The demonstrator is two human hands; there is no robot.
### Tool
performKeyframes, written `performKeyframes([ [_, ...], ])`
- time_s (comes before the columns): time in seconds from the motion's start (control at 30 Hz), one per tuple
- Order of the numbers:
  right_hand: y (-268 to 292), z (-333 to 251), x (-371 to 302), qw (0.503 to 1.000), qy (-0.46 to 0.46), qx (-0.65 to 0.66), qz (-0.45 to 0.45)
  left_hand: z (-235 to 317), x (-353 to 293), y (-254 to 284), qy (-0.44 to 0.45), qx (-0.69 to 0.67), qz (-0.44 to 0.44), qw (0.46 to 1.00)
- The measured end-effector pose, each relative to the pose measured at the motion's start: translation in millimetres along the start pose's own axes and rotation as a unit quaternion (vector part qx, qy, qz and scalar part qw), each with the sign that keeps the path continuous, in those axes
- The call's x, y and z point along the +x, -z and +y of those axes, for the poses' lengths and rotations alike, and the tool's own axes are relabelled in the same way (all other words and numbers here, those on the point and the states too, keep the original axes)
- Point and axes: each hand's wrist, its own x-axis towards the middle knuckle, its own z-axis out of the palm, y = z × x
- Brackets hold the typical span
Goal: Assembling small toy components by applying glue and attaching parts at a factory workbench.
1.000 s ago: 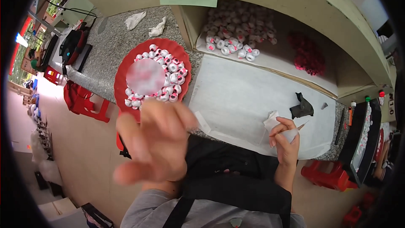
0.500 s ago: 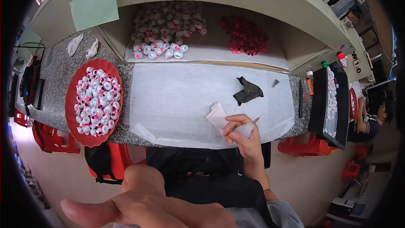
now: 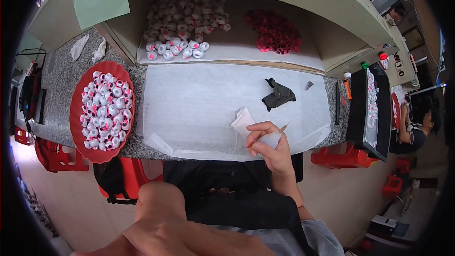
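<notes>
My right hand (image 3: 272,147) is above the front edge of the white sheet (image 3: 189,99), its fingers curled round a small translucent squeeze bottle (image 3: 270,139) with a thin needle tip that points up and right. Just beyond the fingers lies a folded white cloth (image 3: 242,119). A crumpled black cloth (image 3: 278,95) rests farther back on the sheet. My left hand (image 3: 159,225) is large and close at the lower edge, away from the table; its fingers are hidden or cut off, and whatever it may hold cannot be made out.
A red scalloped tray (image 3: 76,118) heaped with white-and-pink pieces stands left. Under the shelf lie more white pieces (image 3: 182,23) and dark red pieces (image 3: 275,33). A black bin (image 3: 358,114) and an orange tube (image 3: 348,92) stand right. Another person (image 3: 422,123) sits far right.
My left hand has shifted down, and the thumb seen earlier has mostly left the picture. My right hand keeps the bottle, moving slightly. The whole view has shifted a little.
</notes>
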Motion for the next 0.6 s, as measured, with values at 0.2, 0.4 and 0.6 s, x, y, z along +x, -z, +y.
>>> performKeyframes([
  [0.2,-6,0,2,1.0,-0.006,-0.01,-0.004,11,-9,1,0.01,0.049,0.001,0.999],
  [0.4,-6,1,3,1.0,-0.011,-0.002,0.001,16,-16,-3,-0.04,0.134,0.02,0.99],
  [0.6,-5,2,2,1.0,-0.01,0.004,-0.01,17,-19,-6,-0.012,0.141,0.061,0.988],
])
